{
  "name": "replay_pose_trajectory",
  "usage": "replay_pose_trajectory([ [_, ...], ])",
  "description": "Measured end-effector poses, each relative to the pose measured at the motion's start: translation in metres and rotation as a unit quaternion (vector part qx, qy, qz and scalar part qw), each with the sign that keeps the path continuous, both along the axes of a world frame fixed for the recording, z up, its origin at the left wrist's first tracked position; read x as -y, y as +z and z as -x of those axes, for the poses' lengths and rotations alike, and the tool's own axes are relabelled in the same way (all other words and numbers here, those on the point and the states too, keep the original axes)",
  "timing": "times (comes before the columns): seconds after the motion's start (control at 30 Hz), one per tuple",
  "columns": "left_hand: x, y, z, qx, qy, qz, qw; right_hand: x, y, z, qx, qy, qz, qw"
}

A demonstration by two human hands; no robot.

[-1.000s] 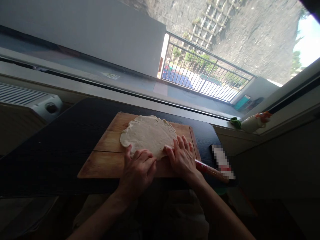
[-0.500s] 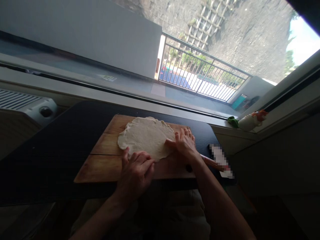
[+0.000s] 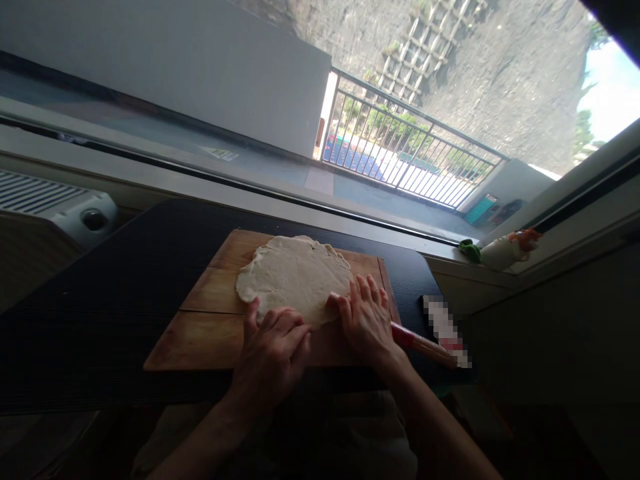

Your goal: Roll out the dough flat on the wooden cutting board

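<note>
Pressing palms down, the left hand and right hand roll a rolling pin at the near edge of the dough on the cutting board, fingers spread flat.

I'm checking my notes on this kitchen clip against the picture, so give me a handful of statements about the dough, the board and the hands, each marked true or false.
1. The flattened dough lies on a wooden board. True.
2. The left hand grips a knife. False: it rests flat at the dough's near edge, holding no tool.
3. The right hand lies over a rolling pin, whose red-banded handle sticks out to its right. True.
4. The board sits on a white tablecloth. False: it sits on a dark table.
5. The dough is a round ball. False: it is spread thin and wide.
</note>
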State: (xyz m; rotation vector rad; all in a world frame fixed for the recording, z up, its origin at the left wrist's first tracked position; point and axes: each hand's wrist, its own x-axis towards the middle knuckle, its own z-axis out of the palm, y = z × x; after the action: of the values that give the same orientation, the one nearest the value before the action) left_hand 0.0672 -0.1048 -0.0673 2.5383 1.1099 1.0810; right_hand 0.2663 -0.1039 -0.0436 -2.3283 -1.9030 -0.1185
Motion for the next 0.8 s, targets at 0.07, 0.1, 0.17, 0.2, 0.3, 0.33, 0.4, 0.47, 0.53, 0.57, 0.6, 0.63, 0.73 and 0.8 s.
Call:
replay_pose_trajectory([
  [0.07,0.000,0.000,0.000,0.001,-0.001,0.000,1.000,0.004,-0.001,0.001,0.015,0.019,-0.016,1.000],
  [0.1,0.000,0.001,0.000,0.000,-0.002,0.000,1.000,0.000,-0.001,-0.002,0.010,0.008,-0.014,1.000],
  [0.17,0.000,0.001,0.000,0.000,-0.001,0.000,1.000,-0.014,0.002,-0.013,-0.019,-0.048,0.004,0.999],
  [0.2,0.000,0.001,0.000,0.000,-0.001,0.000,1.000,-0.020,0.003,-0.017,-0.036,-0.075,0.015,0.996],
  [0.3,0.000,0.001,0.001,0.001,-0.001,-0.001,1.000,-0.017,0.002,-0.017,-0.039,-0.072,0.018,0.997],
  [0.33,0.000,0.001,0.001,0.001,-0.002,-0.002,1.000,-0.010,0.000,-0.014,-0.024,-0.043,0.009,0.999],
  [0.4,0.000,0.001,0.001,0.001,-0.003,-0.003,1.000,0.000,-0.002,-0.008,0.006,0.009,-0.012,1.000],
  [0.47,0.000,0.001,0.001,0.002,-0.004,-0.004,1.000,-0.002,0.000,-0.009,0.011,0.010,-0.017,1.000],
  [0.53,0.000,0.001,0.001,0.003,-0.004,-0.005,1.000,-0.014,0.004,-0.017,-0.017,-0.043,0.004,0.999],
  [0.57,0.000,0.000,0.001,0.004,-0.004,-0.005,1.000,-0.019,0.006,-0.021,-0.034,-0.069,0.016,0.997],
  [0.6,0.000,0.000,0.001,0.005,-0.004,-0.005,1.000,-0.020,0.006,-0.022,-0.042,-0.082,0.023,0.995],
  [0.63,0.000,0.000,0.001,0.006,-0.004,-0.006,1.000,-0.017,0.005,-0.021,-0.041,-0.079,0.024,0.996],
  [0.73,0.000,0.000,0.001,0.008,-0.006,-0.011,1.000,0.009,-0.003,-0.006,0.007,0.001,-0.008,1.000],
  [0.8,0.000,0.001,0.000,0.004,-0.006,-0.009,1.000,0.021,-0.006,0.001,0.030,0.024,-0.030,0.999],
])
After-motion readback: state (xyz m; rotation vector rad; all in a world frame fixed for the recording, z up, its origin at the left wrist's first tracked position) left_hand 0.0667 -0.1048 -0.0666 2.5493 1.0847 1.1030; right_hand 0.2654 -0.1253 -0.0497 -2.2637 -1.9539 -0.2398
